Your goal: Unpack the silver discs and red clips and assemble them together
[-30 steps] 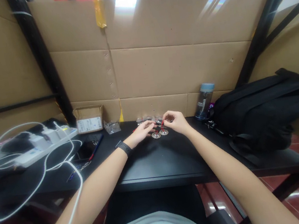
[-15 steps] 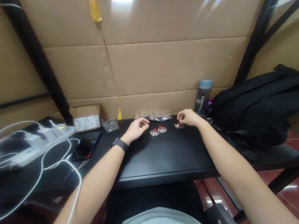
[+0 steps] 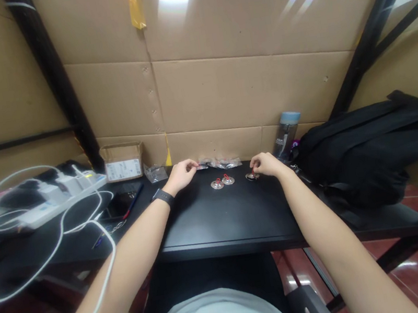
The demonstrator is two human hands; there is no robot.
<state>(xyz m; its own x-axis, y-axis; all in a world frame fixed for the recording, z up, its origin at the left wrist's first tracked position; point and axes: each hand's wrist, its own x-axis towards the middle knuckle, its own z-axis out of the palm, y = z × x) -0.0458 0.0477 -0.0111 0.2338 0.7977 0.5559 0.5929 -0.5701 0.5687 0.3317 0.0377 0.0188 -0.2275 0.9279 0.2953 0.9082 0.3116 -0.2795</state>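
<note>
Two small silver discs with red loops [image 3: 221, 182] lie side by side on the black table [image 3: 219, 218]. My right hand [image 3: 266, 164] rests to their right, fingers pinched on a third such disc [image 3: 252, 175] that sits on the table. My left hand [image 3: 181, 174] has reached to the back of the table, its fingers closed on one of several small clear plastic bags [image 3: 219, 164] lying along the cardboard wall. A black band is on my left wrist.
A small open cardboard box [image 3: 123, 162] and another clear bag [image 3: 155, 173] stand at back left. A white power strip with cables [image 3: 45, 202] and a phone [image 3: 120, 204] lie left. A water bottle [image 3: 285, 135] and a black backpack [image 3: 371, 152] fill the right.
My right hand carried one disc away from the pair and set it down to their right. My left hand left the discs and moved back to the clear bags.
</note>
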